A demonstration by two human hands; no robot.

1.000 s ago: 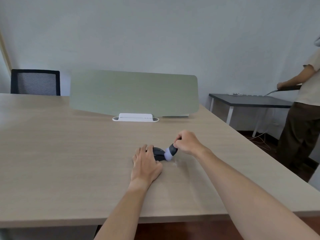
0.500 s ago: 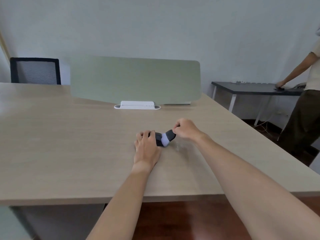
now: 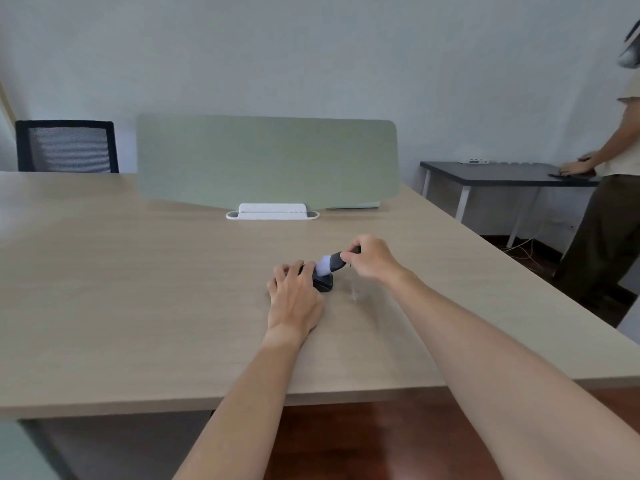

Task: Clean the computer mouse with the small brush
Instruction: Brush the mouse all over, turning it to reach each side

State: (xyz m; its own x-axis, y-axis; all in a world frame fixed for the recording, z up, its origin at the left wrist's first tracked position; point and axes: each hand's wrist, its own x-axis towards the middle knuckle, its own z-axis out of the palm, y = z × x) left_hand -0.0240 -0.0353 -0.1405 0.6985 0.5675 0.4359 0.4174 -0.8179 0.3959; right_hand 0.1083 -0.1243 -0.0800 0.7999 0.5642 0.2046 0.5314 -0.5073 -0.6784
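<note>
A black computer mouse (image 3: 324, 283) lies on the light wooden desk (image 3: 138, 289), near its middle. My left hand (image 3: 294, 296) rests on the mouse's left side and holds it down, hiding most of it. My right hand (image 3: 372, 256) is closed around the dark handle of a small brush (image 3: 331, 263). The brush's pale bristles point left and touch the top of the mouse.
A green divider panel (image 3: 266, 161) on a white base (image 3: 272, 212) stands at the desk's far side. A black mesh chair (image 3: 65, 147) is at the back left. At the right, another person (image 3: 609, 188) stands by a dark side table (image 3: 502, 173), with cables on the floor.
The brush has moved from the mouse's right side up onto its top. My left hand has stayed on the mouse. The view has shifted slightly.
</note>
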